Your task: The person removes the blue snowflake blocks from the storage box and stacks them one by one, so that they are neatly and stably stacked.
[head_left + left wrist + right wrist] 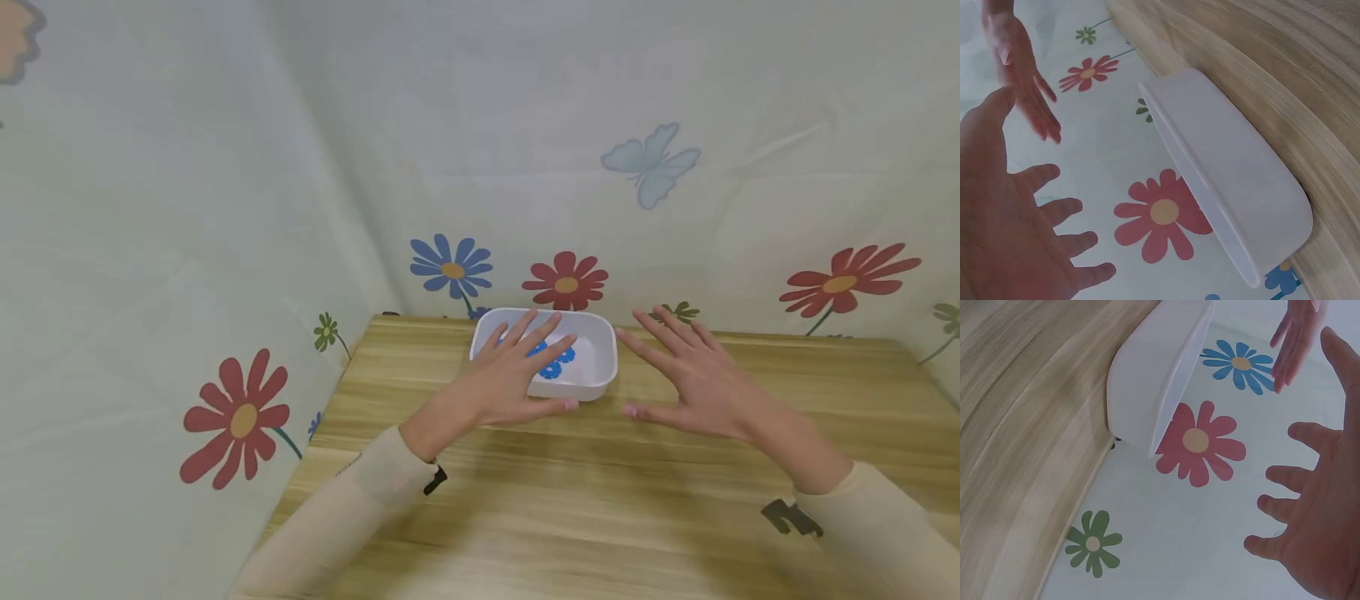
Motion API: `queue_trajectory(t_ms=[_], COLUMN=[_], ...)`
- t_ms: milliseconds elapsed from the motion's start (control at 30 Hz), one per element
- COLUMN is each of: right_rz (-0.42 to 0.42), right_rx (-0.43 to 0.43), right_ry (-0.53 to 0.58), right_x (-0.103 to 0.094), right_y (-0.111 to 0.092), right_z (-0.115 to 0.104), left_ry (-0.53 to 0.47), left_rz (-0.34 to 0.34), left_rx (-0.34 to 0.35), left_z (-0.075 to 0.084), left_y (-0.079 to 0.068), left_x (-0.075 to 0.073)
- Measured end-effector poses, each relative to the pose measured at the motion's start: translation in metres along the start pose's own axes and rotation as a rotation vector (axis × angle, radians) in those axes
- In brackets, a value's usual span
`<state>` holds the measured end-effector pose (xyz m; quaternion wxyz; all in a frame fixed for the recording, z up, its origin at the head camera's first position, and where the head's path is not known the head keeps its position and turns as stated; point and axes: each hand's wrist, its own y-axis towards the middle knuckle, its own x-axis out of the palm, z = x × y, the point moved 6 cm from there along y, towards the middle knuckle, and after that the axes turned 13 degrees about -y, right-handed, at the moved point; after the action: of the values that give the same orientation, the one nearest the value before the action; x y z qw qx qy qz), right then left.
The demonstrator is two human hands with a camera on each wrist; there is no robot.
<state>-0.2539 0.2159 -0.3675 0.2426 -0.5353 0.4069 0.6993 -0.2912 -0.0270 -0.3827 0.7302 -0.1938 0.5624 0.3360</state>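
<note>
A white rectangular tub (600, 354) stands near the back edge of the wooden table. Inside it lie several small blue notched discs (551, 370), partly hidden behind my left hand's fingers. My left hand (506, 379) hovers in front of and over the tub with fingers spread, holding nothing. To the right of the tub, my right hand (701, 383) is raised above the table, its fingers spread and nothing in them. Both wrist views show the tub's outer wall (1229, 144) apart from the hands; its contents are hidden there.
The wood-grain table (570, 517) reaches back to a pale cloth (510, 125) printed with flowers and a butterfly. More of this cloth hangs along the table's left side. A dark clip-like piece (792, 517) sits at the right cuff.
</note>
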Motion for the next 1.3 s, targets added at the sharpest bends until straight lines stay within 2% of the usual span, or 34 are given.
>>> queue_trajectory(t_ms=[200,367,500,633,700,833,1000,1133,1233,1300], right_rz=[-0.039,-0.027,-0.017,-0.058,-0.090,-0.088,-0.064,-0.082,-0.083,-0.087], right_rx=[0.010,0.038,0.078,0.138,0.179,0.239,0.341,0.475,0.567,0.599], right_ry=[0.047,0.080,0.159,0.316,0.386,0.424,0.505,0.717,0.879,0.977], right_x=[0.001,0.004,0.008,0.022,0.033,0.057,0.085,0.105,0.118,0.126], right_y=[0.000,0.002,0.008,0.020,0.026,0.036,0.041,0.038,0.036,0.036], right_z=[-0.002,0.002,0.010,0.017,0.019,0.022,0.031,0.039,0.042,0.041], left_ry=[0.020,0.018,-0.040,-0.140,-0.202,-0.350,-0.614,-0.810,-0.934,-1.015], left_rz=[0.018,0.036,0.078,0.179,0.235,0.338,0.402,0.425,0.445,0.445], left_rx=[-0.012,-0.034,-0.091,-0.172,-0.214,-0.315,-0.463,-0.558,-0.597,-0.610], left_z=[-0.011,-0.025,-0.049,-0.082,-0.098,-0.126,-0.150,-0.161,-0.166,-0.168], left_y=[0.001,0.005,0.008,0.008,0.007,0.003,-0.007,-0.013,-0.015,-0.016], left_x=[0.002,0.000,0.001,0.003,0.005,0.013,0.030,0.046,0.055,0.059])
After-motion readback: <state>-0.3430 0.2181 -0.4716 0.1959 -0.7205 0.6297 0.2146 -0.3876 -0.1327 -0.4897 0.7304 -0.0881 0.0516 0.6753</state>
